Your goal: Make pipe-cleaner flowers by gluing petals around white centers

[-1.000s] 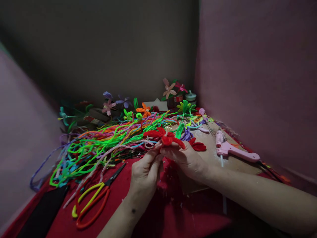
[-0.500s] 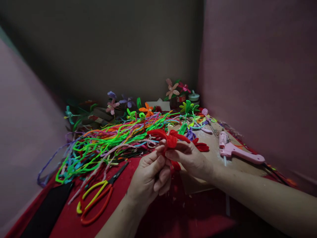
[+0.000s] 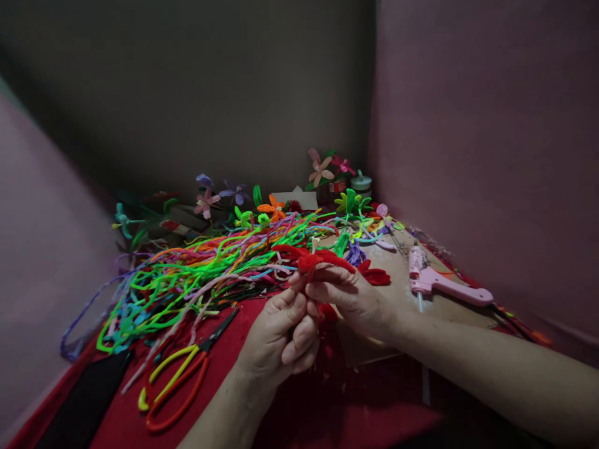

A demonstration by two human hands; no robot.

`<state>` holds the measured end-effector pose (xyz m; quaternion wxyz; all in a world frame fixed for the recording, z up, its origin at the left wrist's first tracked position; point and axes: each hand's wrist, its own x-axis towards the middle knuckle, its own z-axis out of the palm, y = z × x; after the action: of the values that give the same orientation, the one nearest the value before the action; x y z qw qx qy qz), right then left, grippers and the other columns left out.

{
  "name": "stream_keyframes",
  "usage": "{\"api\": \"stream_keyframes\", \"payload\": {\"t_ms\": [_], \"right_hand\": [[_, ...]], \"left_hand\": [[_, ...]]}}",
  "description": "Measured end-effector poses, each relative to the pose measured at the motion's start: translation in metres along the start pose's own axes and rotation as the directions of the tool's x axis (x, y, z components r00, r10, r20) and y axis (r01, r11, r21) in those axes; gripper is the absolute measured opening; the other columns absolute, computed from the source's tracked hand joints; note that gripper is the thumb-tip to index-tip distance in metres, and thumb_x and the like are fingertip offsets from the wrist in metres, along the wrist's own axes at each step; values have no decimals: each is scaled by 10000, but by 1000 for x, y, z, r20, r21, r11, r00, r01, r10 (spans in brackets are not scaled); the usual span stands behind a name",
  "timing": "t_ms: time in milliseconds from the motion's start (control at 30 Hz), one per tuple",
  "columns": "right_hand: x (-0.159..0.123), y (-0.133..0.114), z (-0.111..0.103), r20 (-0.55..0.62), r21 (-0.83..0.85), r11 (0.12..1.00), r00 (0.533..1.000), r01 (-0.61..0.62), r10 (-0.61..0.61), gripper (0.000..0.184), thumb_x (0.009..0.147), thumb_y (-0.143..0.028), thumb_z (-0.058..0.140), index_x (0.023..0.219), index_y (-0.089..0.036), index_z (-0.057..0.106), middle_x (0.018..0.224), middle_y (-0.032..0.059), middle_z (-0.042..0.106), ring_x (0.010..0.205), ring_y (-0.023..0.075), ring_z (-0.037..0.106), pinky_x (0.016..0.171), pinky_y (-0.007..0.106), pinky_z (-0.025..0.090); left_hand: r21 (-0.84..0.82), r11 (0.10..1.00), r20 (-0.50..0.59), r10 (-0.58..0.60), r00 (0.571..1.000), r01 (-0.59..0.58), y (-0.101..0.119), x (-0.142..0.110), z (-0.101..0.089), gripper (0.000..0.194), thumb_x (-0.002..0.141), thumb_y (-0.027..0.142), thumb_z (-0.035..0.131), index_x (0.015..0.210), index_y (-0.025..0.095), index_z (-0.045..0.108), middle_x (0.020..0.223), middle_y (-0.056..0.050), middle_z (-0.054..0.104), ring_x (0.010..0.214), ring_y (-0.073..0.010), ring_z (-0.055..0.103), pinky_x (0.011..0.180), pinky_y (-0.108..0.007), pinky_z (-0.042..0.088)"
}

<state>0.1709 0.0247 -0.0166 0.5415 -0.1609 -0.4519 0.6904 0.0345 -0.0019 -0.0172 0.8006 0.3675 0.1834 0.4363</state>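
Between my two hands is a red pipe-cleaner flower (image 3: 309,262) with a pale stamen tuft standing up from its middle. My left hand (image 3: 284,330) is closed, thumb and fingers pinching the flower's base from below. From the right, my right hand (image 3: 349,296) pinches the same base, its fingertips just under the petals. The stem is mostly hidden by my fingers. Behind my right hand, another red petal piece (image 3: 375,274) lies on the board. Scissors (image 3: 182,374) with one yellow and one red handle rest on the red cloth left of my left hand.
A heap of colourful pipe cleaners (image 3: 201,262) spreads across the left and middle. A pink glue gun (image 3: 444,284) lies on the cardboard (image 3: 395,274) at right. Finished flowers (image 3: 319,167) and a lidded jar (image 3: 361,182) stand along the back wall. Something flat and black (image 3: 87,399) lies front left.
The view has shifted slightly, so everything sits a little further left. The red flower has tipped a little, its front petal now less visible. Both hands keep their pinch.
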Motion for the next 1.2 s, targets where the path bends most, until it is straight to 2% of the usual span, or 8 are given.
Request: {"api": "stream_keyframes", "payload": {"t_ms": [500,600,700,833,933,1067,1133,1200], "right_hand": [[2,1,0,-45,-45,999,999,-8,6,123,645,-238,758,745,-226,688,756,-37,667,784,116,602,828,275,473],[3,2,0,-43,-30,1000,999,-11,10,144,639,-226,761,764,-226,689,764,-37,672,781,114,607,824,271,477],[3,4,-1,-55,-15,1000,998,-11,10,157,634,-228,764,771,-223,687,776,-33,679,791,128,617,815,286,482],[3,5,-3,-50,-44,999,999,6,-8,130,678,-234,732,804,-235,700,804,-22,691,838,140,619,838,303,466],[4,6,-3,-81,-71,997,997,12,-18,104,691,-237,717,795,-231,709,781,-19,690,829,145,615,844,304,462],[4,7,-1,-140,-42,999,990,12,-18,107,675,-218,725,780,-230,712,745,-27,686,781,131,607,832,280,470],[4,7,0,-153,-52,999,988,12,-20,117,667,-214,729,782,-234,713,749,-29,688,764,127,603,833,280,471],[2,6,2,-134,-84,996,991,8,-19,98,685,-237,716,783,-231,714,784,-23,694,802,135,607,855,292,464]], "left_hand": [[102,995,-135,-4,991,18,4,2,7,152,851,280,517,773,167,582,385,79,429,248,-6,148,253,-118,278],[160,987,-183,14,983,16,6,1,11,118,849,266,518,894,185,591,406,78,444,267,-14,175,267,-120,279],[233,972,-238,32,971,25,8,0,14,245,832,286,546,1062,202,562,444,80,456,293,-23,212,286,-128,277],[387,921,-306,87,948,40,9,0,17,357,801,323,586,1128,185,544,495,73,472,318,-30,280,318,-147,256],[642,766,-345,277,897,11,5,0,17,344,786,335,599,1090,175,579,542,51,496,381,-62,382,370,-175,299],[952,305,-184,602,777,-11,-4,-1,8,179,778,277,603,937,203,639,684,-10,594,556,-124,517,551,-221,382],[992,128,-86,656,750,3,-6,-2,1,63,771,242,603,804,211,646,658,-10,578,556,-129,505,575,-223,359],[999,44,-29,663,748,-1,-7,-2,-3,69,764,214,599,703,212,631,600,1,530,525,-125,468,558,-220,327]]}}
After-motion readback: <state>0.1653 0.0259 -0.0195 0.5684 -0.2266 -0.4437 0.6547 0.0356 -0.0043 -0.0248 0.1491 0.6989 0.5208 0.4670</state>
